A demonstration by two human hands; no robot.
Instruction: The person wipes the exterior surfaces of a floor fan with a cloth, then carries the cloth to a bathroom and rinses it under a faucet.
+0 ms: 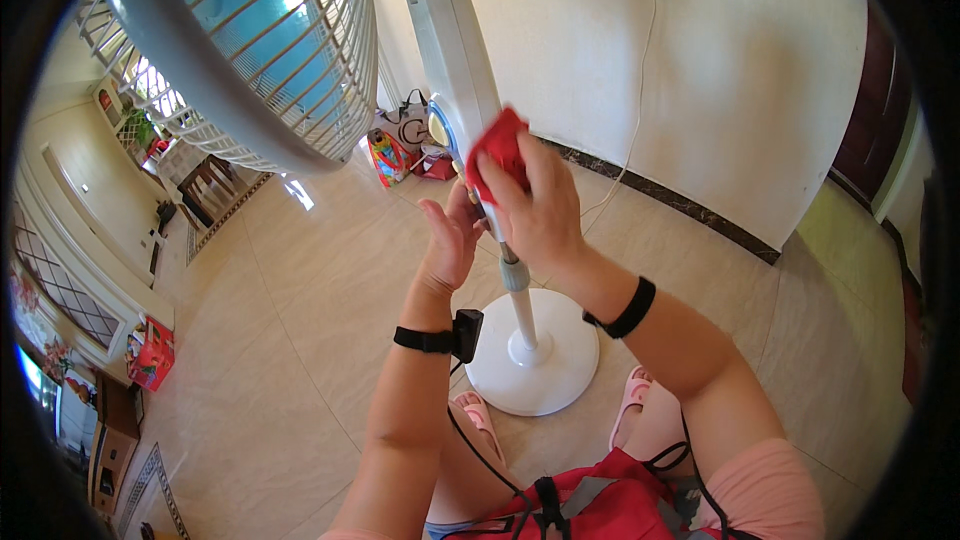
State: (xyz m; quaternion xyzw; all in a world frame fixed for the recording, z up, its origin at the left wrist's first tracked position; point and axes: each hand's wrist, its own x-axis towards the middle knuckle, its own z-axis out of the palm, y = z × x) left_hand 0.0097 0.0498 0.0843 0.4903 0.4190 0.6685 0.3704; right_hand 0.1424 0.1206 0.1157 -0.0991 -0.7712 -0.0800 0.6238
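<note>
A white standing electric fan [461, 37] with a wire cage and blue blades rises before me from its round white base [536, 390]. My right hand [544, 206] grips a red cloth [501, 150] and presses it against the side of the fan's control housing. On the housing's other side, my left hand [452, 236] touches the lower front near the controls, thumb spread; its fingertips are partly hidden behind the housing. Both wrists wear black straps, the left one with a small black device.
A white cord [645, 67] hangs down the wall on the right. Bags [391, 157] stand on the floor behind the fan. At the left are a red box [152, 352], a wooden cabinet [112, 457] and a table [187, 165]. My feet in pink sandals flank the base.
</note>
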